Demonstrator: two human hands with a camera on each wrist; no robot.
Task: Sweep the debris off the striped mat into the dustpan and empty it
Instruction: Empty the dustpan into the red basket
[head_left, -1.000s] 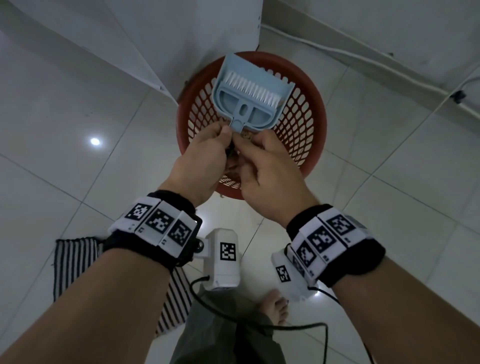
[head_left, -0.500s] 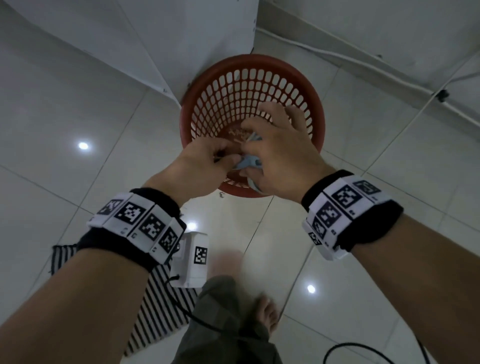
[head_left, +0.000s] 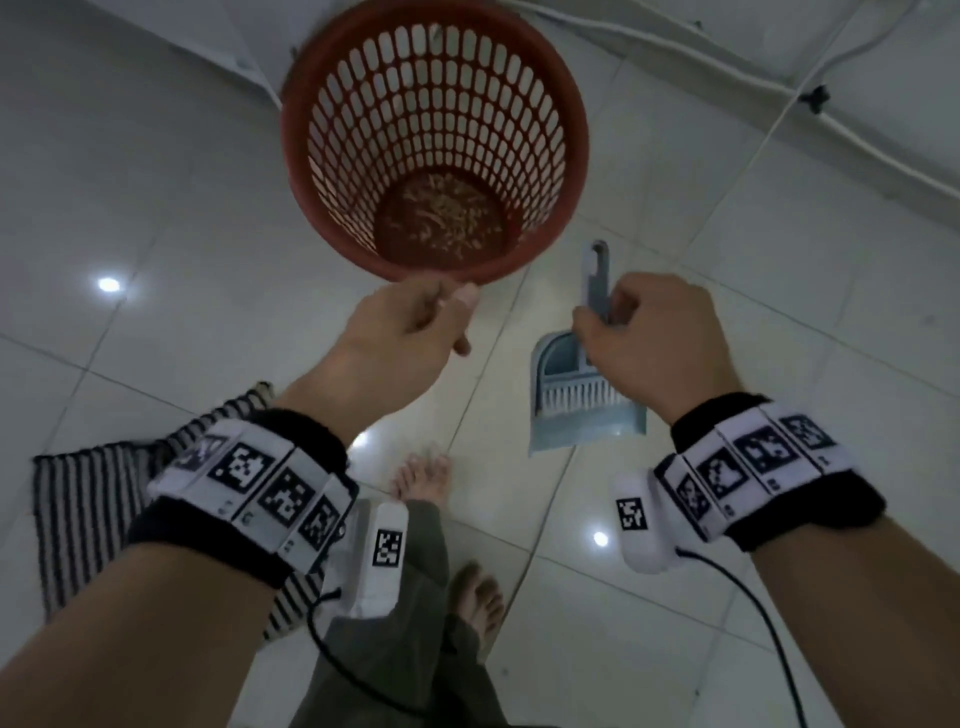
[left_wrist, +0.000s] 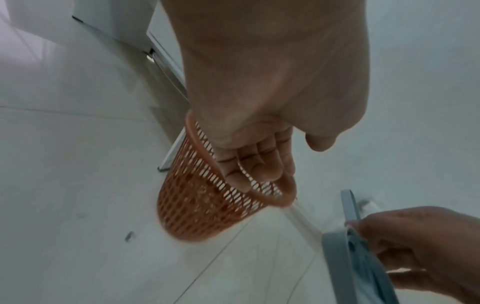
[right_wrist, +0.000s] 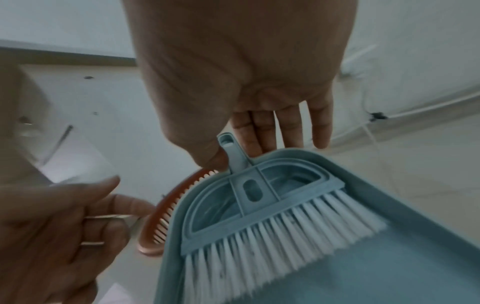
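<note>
The red mesh basket (head_left: 358, 104) stands on the tiled floor with pale debris (head_left: 441, 213) lying in its bottom. My right hand (head_left: 602, 317) pinches the handle of the blue dustpan (head_left: 587, 431), which hangs mouth-down to the right of the basket. A white-bristled brush (head_left: 576, 397) sits clipped inside the pan, plain in the right wrist view (right_wrist: 259, 236). My left hand (head_left: 457, 322) hovers at the basket's near rim with loosely bent fingers and holds nothing. The striped mat (head_left: 83, 519) lies at the lower left, partly hidden by my left arm.
A white cable (head_left: 727, 67) runs along the base of the wall behind the basket. A white panel corner (head_left: 254, 62) stands left of the basket. My bare feet (head_left: 421, 473) are on the tiles below the hands. A black wrist-camera cord (head_left: 753, 613) hangs under the right arm.
Both hands held the dustpan over the basket before. The right hand has since carried it out and down to the right, and the left hand has let go.
</note>
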